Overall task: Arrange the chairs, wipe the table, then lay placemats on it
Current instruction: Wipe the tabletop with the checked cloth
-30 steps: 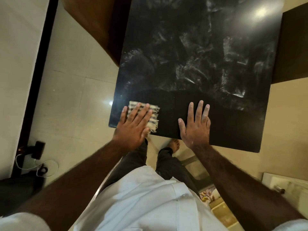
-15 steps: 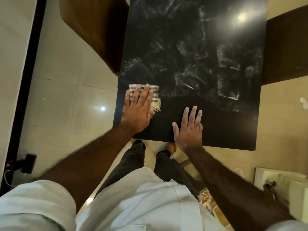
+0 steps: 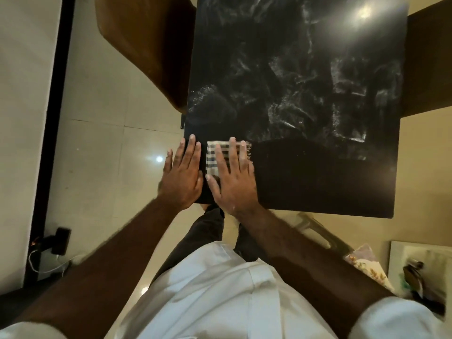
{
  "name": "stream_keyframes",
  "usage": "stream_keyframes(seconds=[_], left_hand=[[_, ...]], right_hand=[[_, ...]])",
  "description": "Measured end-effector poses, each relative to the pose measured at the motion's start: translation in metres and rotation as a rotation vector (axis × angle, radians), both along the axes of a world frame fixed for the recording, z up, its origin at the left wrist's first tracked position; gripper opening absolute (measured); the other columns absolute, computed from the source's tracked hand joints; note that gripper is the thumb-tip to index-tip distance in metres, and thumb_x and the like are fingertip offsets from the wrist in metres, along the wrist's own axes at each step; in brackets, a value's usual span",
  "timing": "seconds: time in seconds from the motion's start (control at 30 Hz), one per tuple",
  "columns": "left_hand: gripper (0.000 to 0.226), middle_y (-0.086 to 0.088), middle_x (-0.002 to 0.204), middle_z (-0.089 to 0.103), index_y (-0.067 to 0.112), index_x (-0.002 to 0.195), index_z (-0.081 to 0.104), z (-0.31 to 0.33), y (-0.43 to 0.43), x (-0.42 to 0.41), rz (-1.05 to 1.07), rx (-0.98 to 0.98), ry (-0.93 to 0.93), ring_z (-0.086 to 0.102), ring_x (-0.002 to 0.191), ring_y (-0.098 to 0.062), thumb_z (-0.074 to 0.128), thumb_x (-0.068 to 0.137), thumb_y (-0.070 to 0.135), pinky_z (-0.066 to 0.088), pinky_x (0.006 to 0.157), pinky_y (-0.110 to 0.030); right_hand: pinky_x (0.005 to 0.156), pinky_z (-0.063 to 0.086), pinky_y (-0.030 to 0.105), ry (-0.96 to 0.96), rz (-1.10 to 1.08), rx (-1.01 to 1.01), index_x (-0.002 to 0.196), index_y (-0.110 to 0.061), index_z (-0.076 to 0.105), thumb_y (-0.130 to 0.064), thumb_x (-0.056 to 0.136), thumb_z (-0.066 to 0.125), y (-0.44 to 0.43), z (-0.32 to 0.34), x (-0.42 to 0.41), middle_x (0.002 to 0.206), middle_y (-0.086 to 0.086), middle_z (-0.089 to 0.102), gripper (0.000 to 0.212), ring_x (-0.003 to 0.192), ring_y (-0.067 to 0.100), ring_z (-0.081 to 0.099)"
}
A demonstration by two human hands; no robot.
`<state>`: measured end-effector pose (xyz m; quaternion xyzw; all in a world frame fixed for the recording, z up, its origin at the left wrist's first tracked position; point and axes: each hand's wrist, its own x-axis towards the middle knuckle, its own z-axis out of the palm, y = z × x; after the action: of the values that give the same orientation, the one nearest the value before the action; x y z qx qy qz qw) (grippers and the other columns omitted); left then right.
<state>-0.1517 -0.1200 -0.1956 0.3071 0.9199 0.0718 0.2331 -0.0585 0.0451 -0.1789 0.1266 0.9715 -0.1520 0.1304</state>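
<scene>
Head view: wiping under way, no placemats on the table yet.
I read the right hand [image 3: 232, 178] as flat, fingers straight, pressing the folded beige-and-dark checked cloth [image 3: 211, 157] onto the glossy black stone-look tabletop [image 3: 318, 179] near its near-left corner; nothing is pinched or curled round. The left hand [image 3: 182, 176] lies flat just beside it at the table's left edge, fingers straight, holding nothing. A curved brown chair [image 3: 146, 50] sits against the left side and a dark brown seat [image 3: 428, 57] against the right, so I judge the chairs arranged. The near band of the top looks dark and clean, while the far part shows whitish streaks. My estimate: wiping partly done, the far area left, then all the placemats.
</scene>
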Motion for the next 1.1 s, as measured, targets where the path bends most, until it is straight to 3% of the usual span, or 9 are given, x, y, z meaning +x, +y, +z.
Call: stream_keyframes(seconds=[0.13, 0.23, 0.43, 0.57, 0.67, 0.93, 1.0, 1.1], left_hand=[[0.084, -0.012, 0.182, -0.02, 0.01, 0.175, -0.008, -0.007, -0.011, -0.003, -0.107, -0.048, 0.054, -0.014, 0.17, -0.032, -0.004, 0.107, 0.06, 0.004, 0.138, -0.057], [0.085, -0.013, 0.183, -0.017, 0.008, 0.175, -0.004, -0.012, -0.011, -0.004, -0.137, -0.056, 0.093, -0.012, 0.17, -0.033, 0.001, 0.11, 0.064, 0.007, 0.137, -0.059], [0.088, -0.012, 0.183, -0.018, 0.01, 0.175, -0.003, -0.014, -0.006, -0.004, -0.108, -0.089, 0.12, -0.014, 0.17, -0.032, 0.008, 0.11, 0.068, 0.004, 0.136, -0.061], [0.088, -0.01, 0.183, -0.019, 0.011, 0.175, -0.004, -0.014, -0.005, -0.004, -0.104, -0.109, 0.089, -0.016, 0.169, -0.031, 0.009, 0.11, 0.068, 0.001, 0.136, -0.063], [0.092, -0.01, 0.182, -0.022, 0.011, 0.175, -0.006, -0.012, -0.005, -0.006, -0.109, -0.091, 0.053, -0.018, 0.169, -0.032, 0.011, 0.108, 0.072, -0.003, 0.135, -0.064], [0.136, -0.019, 0.178, -0.031, 0.005, 0.17, -0.021, -0.01, -0.012, -0.011, -0.122, -0.079, -0.057, -0.021, 0.167, -0.039, 0.024, 0.086, 0.101, -0.002, 0.134, -0.068], [0.15, -0.018, 0.176, -0.035, 0.005, 0.17, -0.023, -0.008, -0.008, -0.009, -0.08, -0.099, -0.104, -0.025, 0.166, -0.039, 0.032, 0.077, 0.109, -0.007, 0.134, -0.066], [0.165, -0.016, 0.174, -0.04, 0.006, 0.168, -0.027, -0.007, -0.004, -0.009, -0.043, -0.114, -0.15, -0.03, 0.165, -0.037, 0.042, 0.065, 0.115, -0.008, 0.133, -0.067]], right_hand=[[0.134, 0.013, 0.066, -0.028, 0.033, 0.028, 0.177, -0.034, 0.003, -0.071, 0.11, 0.033, -0.008, -0.013, -0.01, 0.185, 0.009, -0.012, 0.082, 0.17, 0.039, -0.01], [0.132, 0.008, 0.068, -0.045, 0.074, 0.04, 0.177, -0.037, 0.003, -0.069, 0.111, 0.034, -0.001, -0.014, 0.013, 0.185, 0.007, -0.014, 0.08, 0.17, 0.042, -0.01], [0.127, 0.02, 0.075, -0.124, -0.174, 0.128, 0.177, -0.039, 0.004, -0.069, 0.109, 0.037, 0.05, -0.009, 0.061, 0.185, 0.01, -0.01, 0.081, 0.168, 0.05, -0.005], [0.125, 0.027, 0.075, -0.077, -0.342, 0.164, 0.177, -0.034, 0.013, -0.066, 0.111, 0.034, 0.064, -0.014, 0.028, 0.184, 0.019, -0.001, 0.076, 0.167, 0.053, 0.0], [0.127, 0.025, 0.071, -0.022, -0.313, 0.151, 0.177, -0.032, 0.015, -0.066, 0.111, 0.029, 0.049, -0.018, -0.008, 0.184, 0.02, 0.003, 0.075, 0.167, 0.053, 0.002], [0.13, 0.019, 0.071, -0.016, 0.036, 0.0, 0.176, -0.041, 0.003, -0.064, 0.111, 0.029, 0.003, -0.015, -0.009, 0.185, 0.008, -0.011, 0.074, 0.169, 0.047, -0.006], [0.128, 0.02, 0.073, -0.033, 0.013, 0.022, 0.176, -0.043, 0.003, -0.062, 0.111, 0.031, 0.023, -0.014, 0.012, 0.185, 0.008, -0.011, 0.074, 0.168, 0.048, -0.006], [0.125, 0.026, 0.076, -0.074, -0.219, 0.104, 0.176, -0.043, 0.006, -0.061, 0.112, 0.033, 0.064, -0.011, 0.042, 0.185, 0.01, -0.008, 0.071, 0.167, 0.052, -0.006]])
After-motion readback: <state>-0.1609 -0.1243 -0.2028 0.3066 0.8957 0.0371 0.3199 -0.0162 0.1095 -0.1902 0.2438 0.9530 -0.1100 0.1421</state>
